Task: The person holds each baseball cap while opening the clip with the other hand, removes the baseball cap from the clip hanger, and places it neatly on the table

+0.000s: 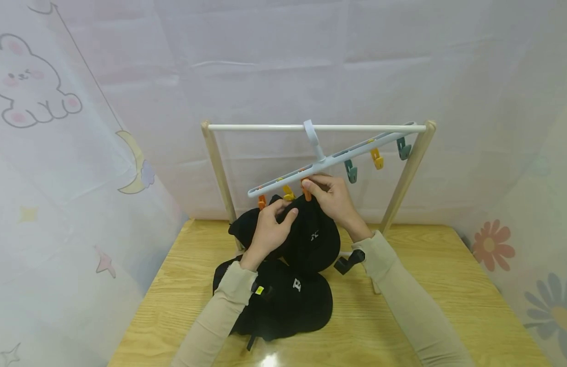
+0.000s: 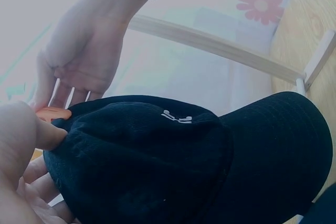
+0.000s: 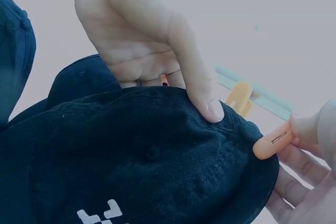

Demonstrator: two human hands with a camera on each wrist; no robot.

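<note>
A black cap (image 1: 317, 252) with a small white emblem hangs under a tilted light-blue clip hanger (image 1: 352, 154). My left hand (image 1: 269, 233) pinches this cap's edge between thumb and fingers. At the same edge, my right hand (image 1: 334, 202) pinches an orange clip (image 3: 274, 140); the clip's tip lies against the cloth in the right wrist view. Behind the left hand, another black cap (image 1: 244, 224) is under the hanger's low end, near a second orange clip (image 1: 262, 202). A yellow clip (image 1: 289, 193) sits between the two orange ones.
The hanger's hook is over the white bar (image 1: 265, 128) of a wooden-post rack (image 1: 404, 178). Green clips (image 1: 351, 172) and another yellow clip (image 1: 377, 159) hang on the raised right side. One more black cap (image 1: 306, 308) lies on the wooden table (image 1: 173, 306), below the left forearm.
</note>
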